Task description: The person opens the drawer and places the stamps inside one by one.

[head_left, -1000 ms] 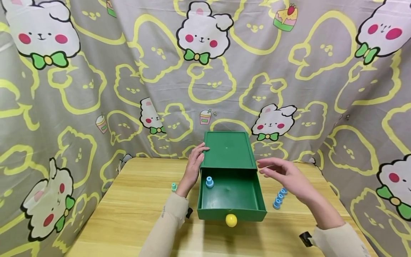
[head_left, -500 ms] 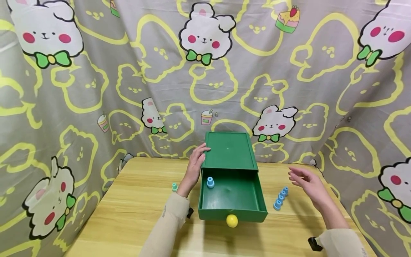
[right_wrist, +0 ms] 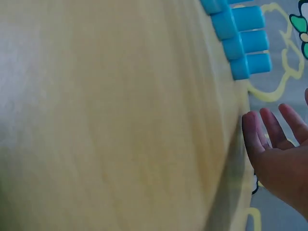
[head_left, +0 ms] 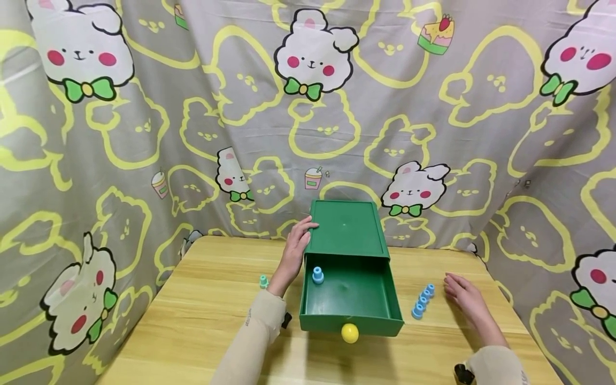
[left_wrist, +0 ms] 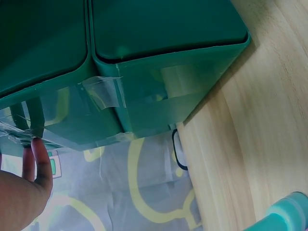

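Note:
A green drawer box (head_left: 347,229) stands at the middle of the table with its upper drawer (head_left: 353,323) pulled out, a yellow ball knob (head_left: 349,333) on its front. Inside, near the left back corner, one small blue stepped peg (head_left: 317,276) stands upright. My left hand (head_left: 294,251) rests its fingers against the box's left side, near the top. Over the table at right, my right hand (head_left: 466,299) has its fingers extended and holds nothing. Just left of it, several matching blue pegs (right_wrist: 240,43) stand in a slanting row.
A mint-green peg (head_left: 263,282) stands on the table left of the box, beside my left forearm. Clear tape (left_wrist: 103,91) joins two stacked box units in the left wrist view. A patterned curtain (head_left: 332,128) hangs behind and around the wooden table (head_left: 202,299).
My right hand has moved away from the box's right side, out to the right and then down toward the table beside the blue pegs. My left hand stays on the box.

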### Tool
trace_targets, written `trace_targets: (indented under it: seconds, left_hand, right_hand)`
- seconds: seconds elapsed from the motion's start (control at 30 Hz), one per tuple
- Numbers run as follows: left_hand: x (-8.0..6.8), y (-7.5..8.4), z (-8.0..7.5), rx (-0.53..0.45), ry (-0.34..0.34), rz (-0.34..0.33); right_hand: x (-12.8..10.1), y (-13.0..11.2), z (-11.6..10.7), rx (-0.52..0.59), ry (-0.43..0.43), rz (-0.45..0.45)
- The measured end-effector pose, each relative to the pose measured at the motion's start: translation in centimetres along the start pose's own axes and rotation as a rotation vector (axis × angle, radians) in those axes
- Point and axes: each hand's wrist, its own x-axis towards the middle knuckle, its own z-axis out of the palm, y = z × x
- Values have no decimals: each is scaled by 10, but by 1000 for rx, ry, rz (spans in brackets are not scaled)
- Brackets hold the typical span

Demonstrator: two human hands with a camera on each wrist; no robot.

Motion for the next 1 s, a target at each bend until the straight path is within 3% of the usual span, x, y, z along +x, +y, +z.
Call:
trace_targets:
  seconds: [0.13,0.23,0.47,0.63,0.8,1.0]
  left_hand:
    - [-1,-1,0,-1,-1,-6]
    - [-1,-2,-1,-1,-3,-1]
    - [0,-2,-1,3,-16,-7]
    - [0,-1,-1,7,-13,-6]
    - [0,-1,-1,-1,-9,-8]
    - [0,-1,1,2,-12,-9]
  right_hand:
    - [6,8,2,91,10,24]
    - [9,11,3,87,16,34]
    - [11,20,6,22,-121,-117]
    - [14,21,5,76,-174,-123]
    - [14,21,3,-24,-192,-114]
    - [11,25,2,-97,-184,-179]
